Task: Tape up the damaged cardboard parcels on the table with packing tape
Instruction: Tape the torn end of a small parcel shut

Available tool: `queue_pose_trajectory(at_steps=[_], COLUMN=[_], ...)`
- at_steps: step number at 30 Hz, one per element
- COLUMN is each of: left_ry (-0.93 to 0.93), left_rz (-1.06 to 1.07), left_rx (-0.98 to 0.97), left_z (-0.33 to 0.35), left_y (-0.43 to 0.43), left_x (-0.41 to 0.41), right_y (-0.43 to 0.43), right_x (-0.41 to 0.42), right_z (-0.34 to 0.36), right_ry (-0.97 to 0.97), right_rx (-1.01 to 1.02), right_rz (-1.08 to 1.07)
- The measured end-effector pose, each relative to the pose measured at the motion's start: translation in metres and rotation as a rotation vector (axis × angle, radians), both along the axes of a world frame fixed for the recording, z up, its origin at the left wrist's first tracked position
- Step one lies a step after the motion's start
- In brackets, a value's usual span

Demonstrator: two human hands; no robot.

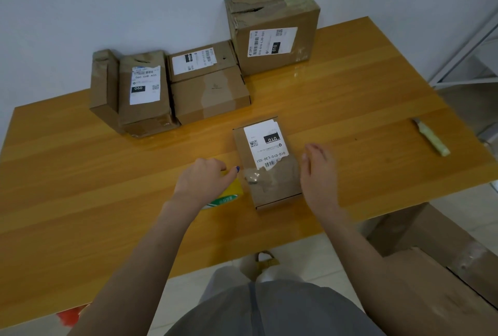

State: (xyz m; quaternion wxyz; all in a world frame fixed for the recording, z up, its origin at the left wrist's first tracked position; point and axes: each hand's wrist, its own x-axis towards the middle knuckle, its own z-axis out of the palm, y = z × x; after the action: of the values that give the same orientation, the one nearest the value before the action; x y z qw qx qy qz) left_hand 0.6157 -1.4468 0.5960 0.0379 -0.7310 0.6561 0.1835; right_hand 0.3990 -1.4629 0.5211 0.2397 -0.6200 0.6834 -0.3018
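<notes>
While the left hand (200, 179) gripped a yellow tape roll (230, 194) with fingers curled over its top, the small parcel (266, 163) lay flat on the wooden table (107, 187) between both hands. The roll sat on the table just left of the parcel's near left corner, touching or almost touching it; can't tell which. The thumb, with its blue nail, pointed at the parcel's left edge.

The right hand (318, 171) was loose and held nothing, fingers roughly straight, palm facing the parcel's right side. It was motion-blurred, so contact with the box can't be confirmed.

The parcel's white label (266, 144) faced up, printed 010-010-L30-551, with its near edge torn ragged. A glossy patch (252, 176), likely clear tape, covered the torn near left part of the top.

Other parcels stood along the far edge by the wall, well apart from the hands: a tall box (272, 31) with a ripped top at the right, two flat boxes (210, 93) stacked in the middle, and two upright boxes (144, 87) on the left, one labelled 060.

A pale-handled knife (431, 136) lay near the table's right edge, well away from the right hand. On the floor, right of the table, sat a big cardboard box (431, 268). A white metal frame (471, 61) stood at the far right.
</notes>
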Motion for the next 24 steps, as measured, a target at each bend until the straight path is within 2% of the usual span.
queue_pose_trajectory(at_steps=[5,7,11,18,24], left_ry=[0.028,0.091,0.145,0.066,0.064], left_rz=[0.015,0.032,0.015,0.029,0.048], left_rx=[-0.028,-0.049,-0.078,-0.001,0.022], left_z=[0.009,0.015,0.026,0.02,0.014], left_y=[-0.005,-0.006,-0.01,-0.003,0.011], left_x=[0.001,0.003,0.004,0.012,0.012], right_y=[0.039,0.042,0.038,0.024,0.029], right_x=[0.015,0.018,0.02,0.013,0.017], right_z=[-0.011,-0.015,-0.015,-0.013,-0.005], right_ry=[0.228,0.212,0.209,0.337,0.473], right_rx=[0.222,0.274,0.264,0.153,0.266], right_rz=[0.266,0.282,0.276,0.363,0.52])
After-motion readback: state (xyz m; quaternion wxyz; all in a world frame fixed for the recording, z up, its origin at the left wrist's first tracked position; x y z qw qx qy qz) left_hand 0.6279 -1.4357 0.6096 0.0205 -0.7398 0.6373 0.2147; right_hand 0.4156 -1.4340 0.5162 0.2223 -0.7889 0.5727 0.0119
